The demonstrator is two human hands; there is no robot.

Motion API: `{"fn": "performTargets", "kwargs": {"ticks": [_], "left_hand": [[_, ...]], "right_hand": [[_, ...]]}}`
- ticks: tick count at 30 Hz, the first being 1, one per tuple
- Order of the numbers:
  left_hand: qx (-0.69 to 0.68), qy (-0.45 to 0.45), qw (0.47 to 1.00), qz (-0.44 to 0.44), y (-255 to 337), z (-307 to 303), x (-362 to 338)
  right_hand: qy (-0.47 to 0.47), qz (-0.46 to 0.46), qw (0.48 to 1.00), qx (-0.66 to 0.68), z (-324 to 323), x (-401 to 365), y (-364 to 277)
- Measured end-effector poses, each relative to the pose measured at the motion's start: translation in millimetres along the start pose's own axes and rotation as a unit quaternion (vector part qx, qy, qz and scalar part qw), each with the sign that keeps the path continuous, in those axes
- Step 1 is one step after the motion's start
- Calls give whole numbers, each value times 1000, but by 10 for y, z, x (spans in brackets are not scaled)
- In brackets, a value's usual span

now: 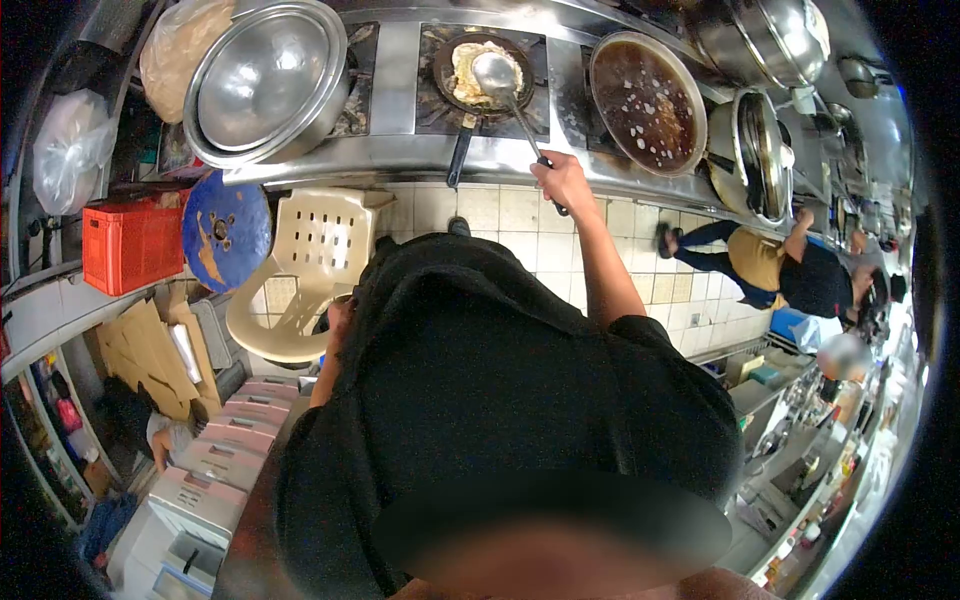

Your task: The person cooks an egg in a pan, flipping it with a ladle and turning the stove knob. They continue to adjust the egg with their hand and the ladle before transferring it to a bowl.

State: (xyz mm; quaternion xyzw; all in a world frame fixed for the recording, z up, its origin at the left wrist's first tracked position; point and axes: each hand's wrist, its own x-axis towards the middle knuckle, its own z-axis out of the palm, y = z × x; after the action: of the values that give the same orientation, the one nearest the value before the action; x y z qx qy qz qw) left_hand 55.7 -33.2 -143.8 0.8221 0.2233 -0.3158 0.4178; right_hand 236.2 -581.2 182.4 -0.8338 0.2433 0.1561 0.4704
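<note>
From my seat behind the head camera, I have the right hand (565,184) wrapped closed around the black grip of a long-handled metal ladle (526,127), at the stove's near edge. The ladle's long axis slants forward and to the left from that fist, ending in a rounded bowl (493,72) over the pale yellow-and-white food (464,62). That food lies in a round black frying pan (441,78) on the middle burner, so the pan is ahead of the right hand and slightly to its left. The pan's black handle (461,153) points back toward me, reaching past the metal front edge (400,150), left of the ladle and apart from the right hand. Of my two hands, the right is clearly nearer both; the left hand (341,317) is low at my side, by the beige plastic chair (325,225), and partly hidden, so I can't tell how open it is or whether it grips anything. A wide metal pot of dark brown liquid (648,105) stands right of the pan, large steel bowls (265,85) to its left.
</note>
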Motion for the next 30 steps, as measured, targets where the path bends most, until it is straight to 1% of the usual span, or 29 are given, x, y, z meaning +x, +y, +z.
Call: {"fn": "performTargets", "kwargs": {"ticks": [5,8,11,14,18,19,21,24,27,30], "left_hand": [[-16,-13,1000,-10,-3,-34,29],[-29,-16,999,-16,-37,-41,49],[-45,-18,999,-20,-89,-34,88],[-46,-9,999,-9,-73,-31,60],[-35,9,999,13,128,-52,-107],[41,19,998,53,207,-78,-181],[190,39,972,130,386,-145,-342],[99,40,989,103,715,-229,-633],[45,75,995,48,923,-208,-794],[42,85,995,26,1160,-243,-933]], "right_hand": [[33,-38,998,33,-31,-216,-179],[43,-47,997,50,-27,-229,-157],[24,-35,999,18,-13,-147,-20],[23,-29,999,2,-2,-212,-41],[64,-51,997,4,70,-249,3],[74,-56,996,2,91,-240,30],[94,-71,993,-21,111,-228,61],[128,-107,984,-67,112,-198,131],[156,-139,974,-87,99,-157,238],[165,-156,967,-112,51,-181,256]]}}
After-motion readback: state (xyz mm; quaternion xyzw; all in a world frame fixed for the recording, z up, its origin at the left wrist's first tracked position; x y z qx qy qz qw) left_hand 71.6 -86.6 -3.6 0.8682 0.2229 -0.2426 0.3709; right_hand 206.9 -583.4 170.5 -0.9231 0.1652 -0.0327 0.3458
